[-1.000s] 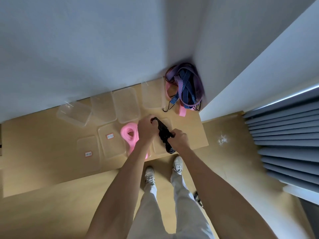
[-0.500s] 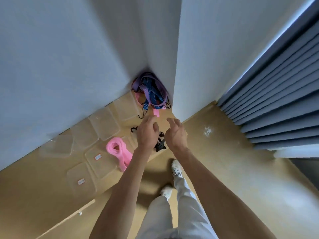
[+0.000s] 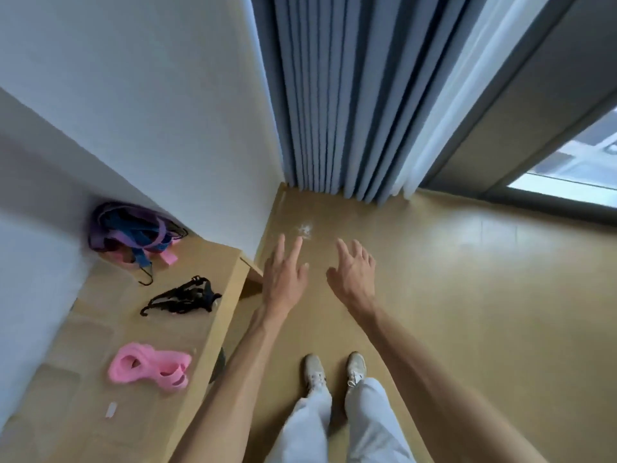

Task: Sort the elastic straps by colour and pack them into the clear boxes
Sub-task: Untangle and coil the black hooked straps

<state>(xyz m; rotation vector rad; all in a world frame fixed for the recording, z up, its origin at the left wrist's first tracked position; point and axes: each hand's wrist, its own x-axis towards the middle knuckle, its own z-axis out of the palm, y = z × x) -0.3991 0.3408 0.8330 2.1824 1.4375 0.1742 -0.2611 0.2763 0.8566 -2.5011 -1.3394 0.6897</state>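
Elastic straps — one black bundle (image 3: 183,297), one pink (image 3: 150,365), one blurred mixed heap (image 3: 133,233) — lie on the bench (image 3: 213,262); left hand (image 3: 283,274) and right hand (image 3: 354,272) hover with fingers released, grasping nothing.

A light wooden table (image 3: 230,282) stood at the left against the wall. On it lay a pink strap bundle (image 3: 150,365) nearest, a black strap bundle (image 3: 183,297) farther, and a purple-blue-pink strap pile (image 3: 133,233) in the far corner.

Head camera looks steeply down (wide-angle).
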